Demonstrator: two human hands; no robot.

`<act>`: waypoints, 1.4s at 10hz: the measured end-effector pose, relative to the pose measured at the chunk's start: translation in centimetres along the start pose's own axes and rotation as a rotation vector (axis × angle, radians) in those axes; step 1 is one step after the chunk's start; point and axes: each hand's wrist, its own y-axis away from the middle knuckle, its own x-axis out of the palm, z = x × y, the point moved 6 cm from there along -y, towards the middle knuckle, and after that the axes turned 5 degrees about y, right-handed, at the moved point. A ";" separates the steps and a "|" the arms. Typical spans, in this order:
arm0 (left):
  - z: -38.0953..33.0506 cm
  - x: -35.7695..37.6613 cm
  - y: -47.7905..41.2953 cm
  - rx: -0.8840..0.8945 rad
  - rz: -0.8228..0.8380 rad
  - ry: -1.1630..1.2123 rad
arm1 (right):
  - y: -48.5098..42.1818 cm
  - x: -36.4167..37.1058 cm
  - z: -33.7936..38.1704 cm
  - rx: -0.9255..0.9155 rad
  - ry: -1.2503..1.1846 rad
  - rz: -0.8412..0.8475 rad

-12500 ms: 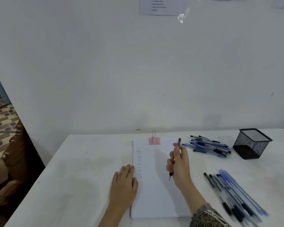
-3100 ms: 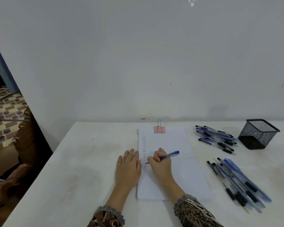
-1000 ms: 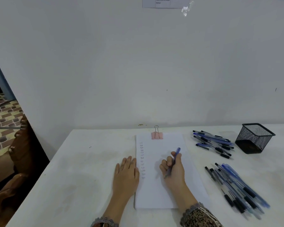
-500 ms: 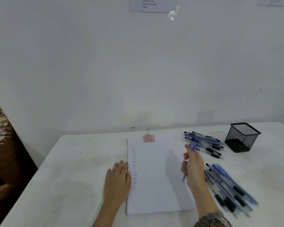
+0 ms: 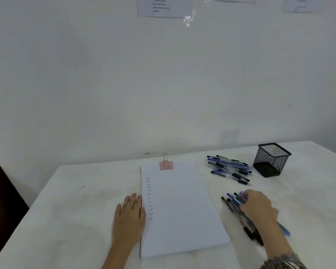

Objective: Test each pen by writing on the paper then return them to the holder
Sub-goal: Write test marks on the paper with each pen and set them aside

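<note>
Left hand [image 5: 129, 216]: grip unclenched, fingers straight, flat on surface [image 5: 76, 220] against paper [image 5: 182, 210] edge; I judge it steadies pad.
Right hand [image 5: 258, 206]: on near pen pile [image 5: 234, 203]; I cannot tell whether grip holds pen (blur).
Holder [image 5: 272, 162]: far right, no pens showing; second pile [image 5: 229, 168] beside it.

A white tabletop [image 5: 66, 220] is seen, faintly stained in places. A stack of paper [image 5: 182, 210], clamped at its far edge by a pink binder clip [image 5: 166, 165], is laid at the middle. At the far right, a pile of pens [image 5: 229, 168] is spread just beside a black mesh holder [image 5: 271, 161]. A nearer pile [image 5: 232, 205] is laid right of the paper.
</note>
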 end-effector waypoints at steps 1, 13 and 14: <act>0.0 0.0 0.0 -0.003 0.008 -0.001 | -2.3 -1.5 0.8 -0.034 -0.070 -0.058; -0.3 -0.5 0.3 0.020 0.035 0.023 | 8.3 8.9 19.4 0.136 -2.189 0.883; -0.3 -0.5 0.4 0.022 0.025 0.024 | 8.9 9.6 19.3 0.056 -1.992 0.860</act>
